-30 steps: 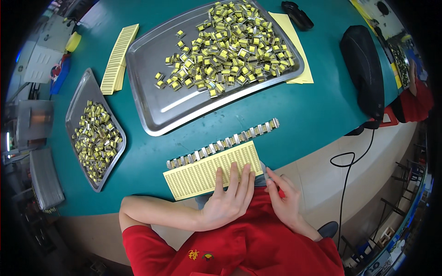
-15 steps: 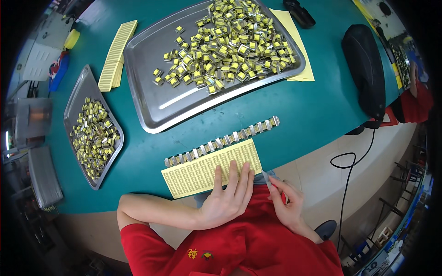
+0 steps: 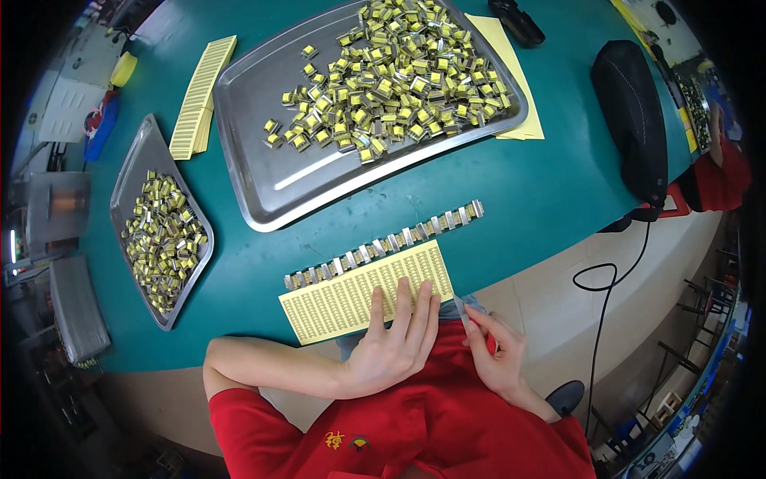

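Note:
My left hand [image 3: 396,343] lies flat, fingers spread, on a yellow sheet of small printed labels [image 3: 335,303] at the table's near edge. At the sheet's right corner, my right hand [image 3: 499,351] pinches a knife [image 3: 460,307] with a thin grey blade; something red shows by the palm, perhaps its handle. The blade tip meets the corner or sits just beside it. Just beyond the sheet, a slanting row of small transformers [image 3: 383,246] with metal cores and yellow tape stands side by side.
A large metal tray [image 3: 271,180] heaped with transformers fills the far middle. Another metal tray [image 3: 137,164] of them stands at left. Yellow label strips [image 3: 199,92] and yellow sheets [image 3: 519,104] flank the large tray. A black padded object [image 3: 630,120] and a hanging cable [image 3: 613,279] are at right.

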`<state>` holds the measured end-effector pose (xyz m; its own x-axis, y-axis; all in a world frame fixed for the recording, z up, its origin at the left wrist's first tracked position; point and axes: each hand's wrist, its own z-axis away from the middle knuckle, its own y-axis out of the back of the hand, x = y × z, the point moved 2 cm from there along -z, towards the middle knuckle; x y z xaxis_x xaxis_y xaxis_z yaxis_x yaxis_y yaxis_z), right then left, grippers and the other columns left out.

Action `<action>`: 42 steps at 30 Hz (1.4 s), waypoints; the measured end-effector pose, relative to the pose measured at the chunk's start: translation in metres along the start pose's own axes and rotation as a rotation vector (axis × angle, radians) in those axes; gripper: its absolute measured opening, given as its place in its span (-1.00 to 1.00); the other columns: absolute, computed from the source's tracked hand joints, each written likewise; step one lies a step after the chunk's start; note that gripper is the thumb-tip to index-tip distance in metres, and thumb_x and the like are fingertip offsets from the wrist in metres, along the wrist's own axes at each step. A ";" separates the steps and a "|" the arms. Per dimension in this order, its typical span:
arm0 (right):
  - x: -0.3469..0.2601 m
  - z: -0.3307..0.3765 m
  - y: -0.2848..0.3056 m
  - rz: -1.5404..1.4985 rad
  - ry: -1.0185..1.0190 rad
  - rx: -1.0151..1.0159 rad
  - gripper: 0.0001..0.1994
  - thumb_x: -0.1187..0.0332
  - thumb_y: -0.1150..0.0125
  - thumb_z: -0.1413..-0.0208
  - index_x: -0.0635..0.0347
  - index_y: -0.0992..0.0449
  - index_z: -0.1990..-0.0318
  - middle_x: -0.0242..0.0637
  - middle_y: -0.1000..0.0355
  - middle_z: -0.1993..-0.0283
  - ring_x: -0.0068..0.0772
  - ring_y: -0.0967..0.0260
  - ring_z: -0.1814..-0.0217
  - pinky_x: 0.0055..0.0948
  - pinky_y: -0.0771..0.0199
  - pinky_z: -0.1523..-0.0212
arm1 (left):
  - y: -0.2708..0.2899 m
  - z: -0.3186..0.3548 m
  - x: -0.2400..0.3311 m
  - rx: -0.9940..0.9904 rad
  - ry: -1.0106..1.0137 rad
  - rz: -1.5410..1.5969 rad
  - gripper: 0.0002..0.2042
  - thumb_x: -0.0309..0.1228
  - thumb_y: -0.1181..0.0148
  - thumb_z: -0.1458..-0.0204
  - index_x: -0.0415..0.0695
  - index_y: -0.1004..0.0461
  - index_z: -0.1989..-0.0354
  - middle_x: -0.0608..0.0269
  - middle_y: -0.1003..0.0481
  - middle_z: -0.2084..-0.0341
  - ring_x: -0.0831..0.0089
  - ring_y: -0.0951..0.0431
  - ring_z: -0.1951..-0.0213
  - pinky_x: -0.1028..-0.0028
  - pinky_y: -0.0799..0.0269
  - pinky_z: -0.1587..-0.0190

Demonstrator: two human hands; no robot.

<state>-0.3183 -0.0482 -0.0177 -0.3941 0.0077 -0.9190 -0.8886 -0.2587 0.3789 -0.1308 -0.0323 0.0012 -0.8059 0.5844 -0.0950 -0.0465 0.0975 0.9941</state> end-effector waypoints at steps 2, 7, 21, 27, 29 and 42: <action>0.001 -0.001 -0.001 0.012 0.006 0.000 -0.72 0.66 -0.15 -0.15 0.34 -0.57 -0.01 -0.31 -0.40 0.49 -0.59 -0.39 0.51 -0.60 -0.44 0.41 | 0.000 0.000 0.000 -0.002 -0.001 0.004 -0.50 -0.34 -0.04 0.03 -0.36 -0.46 -0.09 -0.23 -0.39 -0.16 -0.15 -0.48 -0.07 -0.11 -0.45 -0.03; -0.001 -0.004 -0.003 0.033 -0.006 0.010 -0.72 0.65 -0.14 -0.16 0.34 -0.56 -0.02 -0.31 -0.40 0.49 -0.59 -0.41 0.48 -0.60 -0.44 0.41 | 0.001 -0.001 0.000 -0.004 0.001 0.019 -0.50 -0.34 -0.04 0.03 -0.37 -0.46 -0.09 -0.24 -0.38 -0.16 -0.16 -0.48 -0.07 -0.10 -0.46 -0.02; 0.003 -0.002 0.000 0.028 0.043 0.017 -0.73 0.69 -0.15 -0.12 0.36 -0.57 0.03 -0.33 -0.37 0.52 -0.59 -0.33 0.54 -0.60 -0.39 0.46 | -0.002 0.000 0.000 0.006 -0.002 -0.002 -0.50 -0.33 -0.03 0.03 -0.37 -0.46 -0.09 -0.25 -0.39 -0.16 -0.16 -0.48 -0.07 -0.10 -0.48 0.00; 0.002 -0.007 -0.003 0.039 0.063 0.011 -0.73 0.67 -0.15 -0.14 0.35 -0.56 0.00 -0.32 -0.38 0.51 -0.59 -0.36 0.51 -0.60 -0.44 0.45 | -0.002 0.000 0.001 0.009 0.002 -0.001 -0.49 -0.33 -0.03 0.02 -0.38 -0.45 -0.10 -0.25 -0.39 -0.16 -0.16 -0.47 -0.08 -0.11 -0.47 -0.01; 0.004 -0.007 -0.006 0.025 0.060 0.014 -0.73 0.66 -0.15 -0.16 0.35 -0.56 -0.01 -0.31 -0.38 0.49 -0.59 -0.37 0.50 -0.60 -0.46 0.44 | -0.002 0.001 0.001 0.010 0.004 -0.011 -0.49 -0.33 -0.03 0.03 -0.38 -0.45 -0.10 -0.25 -0.38 -0.16 -0.17 -0.47 -0.08 -0.11 -0.47 -0.01; 0.008 -0.012 -0.013 0.047 0.079 0.063 -0.72 0.61 -0.21 -0.13 0.28 -0.58 0.00 -0.25 -0.47 0.46 -0.44 -0.44 0.50 -0.48 -0.43 0.43 | -0.001 0.001 0.001 -0.015 0.003 0.004 -0.47 -0.32 -0.02 0.03 -0.38 -0.44 -0.11 -0.26 -0.37 -0.17 -0.17 -0.46 -0.09 -0.13 -0.44 -0.04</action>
<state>-0.3070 -0.0566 -0.0317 -0.4179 -0.0800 -0.9050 -0.8836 -0.1958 0.4253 -0.1315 -0.0313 0.0004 -0.8080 0.5821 -0.0909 -0.0519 0.0834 0.9952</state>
